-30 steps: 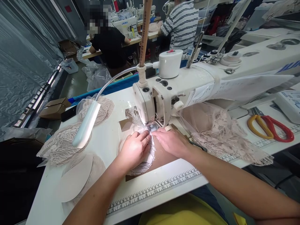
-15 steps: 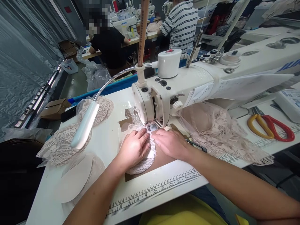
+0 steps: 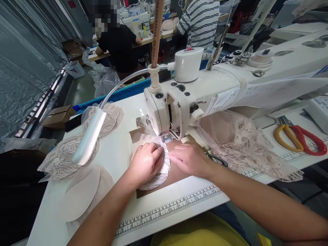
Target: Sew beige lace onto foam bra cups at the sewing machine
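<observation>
A round lace bra cup (image 3: 164, 174) with a stitched dark edge lies under the needle area of a white sewing machine (image 3: 159, 112). My left hand (image 3: 146, 160) is on top of the cup, its fingers bent and closed on the fabric. My right hand (image 3: 189, 159) lies flat at the cup's right edge, fingers stretched out close together over the brown plate (image 3: 179, 174). Its fingertips are at the edge, and I cannot see any fabric between them. The needle and presser foot are partly hidden behind my fingers.
Lace piles (image 3: 66, 157) and a smooth beige cup (image 3: 82, 198) lie left, below a lamp (image 3: 89, 136). To the right are lace fabric (image 3: 243, 140), small dark-handled snips (image 3: 217, 160) and red-and-yellow scissors (image 3: 299, 138). A ruler strip (image 3: 169, 212) runs along the front. Two people sit beyond.
My right hand has drawn slightly back from the needle area, its fingers now straighter. My left fingers have bent more on the cup. The view has shifted slightly.
</observation>
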`<state>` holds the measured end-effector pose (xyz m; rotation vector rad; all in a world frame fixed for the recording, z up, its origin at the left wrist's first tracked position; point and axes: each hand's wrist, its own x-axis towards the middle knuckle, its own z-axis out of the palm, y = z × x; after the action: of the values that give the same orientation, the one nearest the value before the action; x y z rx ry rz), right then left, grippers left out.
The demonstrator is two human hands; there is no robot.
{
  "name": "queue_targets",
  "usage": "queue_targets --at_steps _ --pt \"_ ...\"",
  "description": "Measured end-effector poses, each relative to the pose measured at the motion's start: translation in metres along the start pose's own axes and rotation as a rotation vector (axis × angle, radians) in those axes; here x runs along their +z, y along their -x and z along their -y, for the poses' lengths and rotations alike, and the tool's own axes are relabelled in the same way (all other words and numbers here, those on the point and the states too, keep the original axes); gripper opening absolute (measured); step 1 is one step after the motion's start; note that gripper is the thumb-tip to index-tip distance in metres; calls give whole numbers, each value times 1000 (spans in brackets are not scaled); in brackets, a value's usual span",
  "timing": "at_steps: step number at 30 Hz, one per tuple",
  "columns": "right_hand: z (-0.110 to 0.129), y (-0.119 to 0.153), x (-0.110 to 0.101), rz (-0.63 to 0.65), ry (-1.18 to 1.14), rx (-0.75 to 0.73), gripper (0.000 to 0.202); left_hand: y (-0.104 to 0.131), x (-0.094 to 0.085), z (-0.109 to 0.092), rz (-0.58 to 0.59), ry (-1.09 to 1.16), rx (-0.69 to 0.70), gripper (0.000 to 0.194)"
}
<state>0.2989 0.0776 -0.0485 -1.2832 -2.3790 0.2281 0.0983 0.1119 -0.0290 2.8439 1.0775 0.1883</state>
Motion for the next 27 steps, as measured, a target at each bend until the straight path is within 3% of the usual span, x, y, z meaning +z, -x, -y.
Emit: queue_targets --at_steps 5,9,12,15,18,21,24,27 --pt "-3 -2 0 -39 106 212 26 1 3 -4 25 37 33 35" --pt "-3 -2 0 -39 51 167 25 3 -7 5 14 177 35 33" --pt "0 0 -1 -35 -65 22 26 8 -25 14 -48 70 -213 33" --pt "4 2 -2 23 -101 -124 28 17 -40 24 65 -193 -528 34" --pt "7 4 -2 104 -66 -205 24 30 -43 32 209 -166 -565 31" --pt "9 5 -1 155 -58 -227 22 44 -36 36 100 236 -566 34" --pt "9 6 0 169 -73 -230 22 49 -25 31 -125 915 -717 34" --pt "8 7 0 148 -68 -247 22 43 -18 20 -144 1443 -829 43"
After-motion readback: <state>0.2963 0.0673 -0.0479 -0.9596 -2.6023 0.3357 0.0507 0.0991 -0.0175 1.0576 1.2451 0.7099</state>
